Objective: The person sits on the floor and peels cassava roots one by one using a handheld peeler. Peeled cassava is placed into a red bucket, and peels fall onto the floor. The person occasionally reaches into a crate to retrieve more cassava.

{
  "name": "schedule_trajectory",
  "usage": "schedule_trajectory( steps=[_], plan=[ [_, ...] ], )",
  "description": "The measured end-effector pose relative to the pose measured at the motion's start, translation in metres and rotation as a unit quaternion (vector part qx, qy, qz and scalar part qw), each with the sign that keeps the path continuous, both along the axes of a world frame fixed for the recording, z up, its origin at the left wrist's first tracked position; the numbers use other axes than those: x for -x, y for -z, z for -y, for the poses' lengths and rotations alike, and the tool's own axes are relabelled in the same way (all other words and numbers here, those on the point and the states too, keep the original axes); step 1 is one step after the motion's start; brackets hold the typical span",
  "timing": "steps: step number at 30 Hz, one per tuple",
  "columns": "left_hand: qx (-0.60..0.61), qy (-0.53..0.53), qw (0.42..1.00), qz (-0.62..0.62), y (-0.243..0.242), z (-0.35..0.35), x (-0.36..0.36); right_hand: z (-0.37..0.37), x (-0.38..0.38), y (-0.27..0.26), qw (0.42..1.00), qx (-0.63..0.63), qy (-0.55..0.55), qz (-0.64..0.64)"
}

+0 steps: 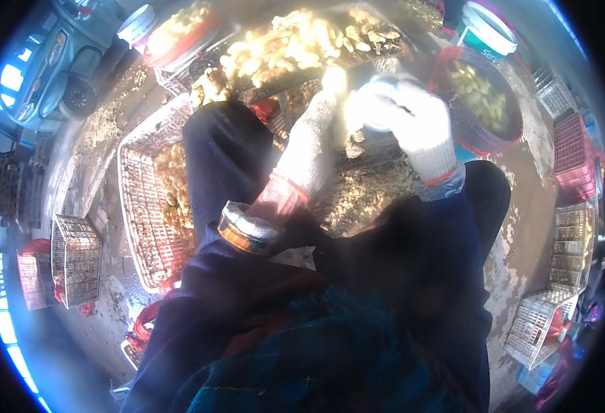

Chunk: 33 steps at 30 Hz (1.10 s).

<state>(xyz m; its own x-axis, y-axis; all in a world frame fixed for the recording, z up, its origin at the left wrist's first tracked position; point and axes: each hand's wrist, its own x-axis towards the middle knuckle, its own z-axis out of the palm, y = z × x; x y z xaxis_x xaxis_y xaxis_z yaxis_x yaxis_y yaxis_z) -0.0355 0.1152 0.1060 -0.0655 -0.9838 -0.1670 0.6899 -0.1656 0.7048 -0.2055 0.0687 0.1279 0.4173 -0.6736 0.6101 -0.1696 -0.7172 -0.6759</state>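
Note:
Both my hands wear white knit gloves and are close together before me, partly washed out by glare. My left hand (319, 116) points up toward a heap of pale ginger roots (292, 44) on a low stand. A bright yellowish patch lies at its fingertips; whether that is a ginger piece or the glove, I cannot tell. Beside it, my right hand (418, 116) has curled fingers next to a pale, blue-edged glare. Any object in its grasp is hidden by the brightness. Below the hands, brownish debris (367, 193) lies between my knees.
A plastic crate (140, 206) with ginger stands by my left leg. On the right is a red basket (436, 77) of ginger, with a green-and-white bucket (480, 36) behind it. More crates (571, 248) line the right side. A vehicle (49, 82) stands far left.

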Motion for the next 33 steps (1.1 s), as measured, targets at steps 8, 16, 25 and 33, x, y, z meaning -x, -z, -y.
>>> schedule_trajectory(
  steps=[8, 16, 25, 33],
  plan=[
    [0.088, 0.054, 0.991, -0.088, 0.023, 0.002, -0.013, 0.023, 0.010, -0.004, 0.998, 0.031, 0.028, 0.044],
    [0.053, 0.025, 0.998, -0.033, 0.036, 0.007, -0.005, 0.007, -0.008, 0.013, 0.947, 0.287, 0.074, -0.127],
    [0.105, 0.009, 0.994, 0.017, 0.027, -0.003, -0.001, 0.003, 0.020, 0.001, 0.999, 0.013, 0.014, -0.045],
    [0.163, -0.021, 0.977, 0.137, 0.015, -0.009, -0.002, -0.007, 0.007, -0.011, 0.997, 0.000, 0.001, -0.073]
  ],
)
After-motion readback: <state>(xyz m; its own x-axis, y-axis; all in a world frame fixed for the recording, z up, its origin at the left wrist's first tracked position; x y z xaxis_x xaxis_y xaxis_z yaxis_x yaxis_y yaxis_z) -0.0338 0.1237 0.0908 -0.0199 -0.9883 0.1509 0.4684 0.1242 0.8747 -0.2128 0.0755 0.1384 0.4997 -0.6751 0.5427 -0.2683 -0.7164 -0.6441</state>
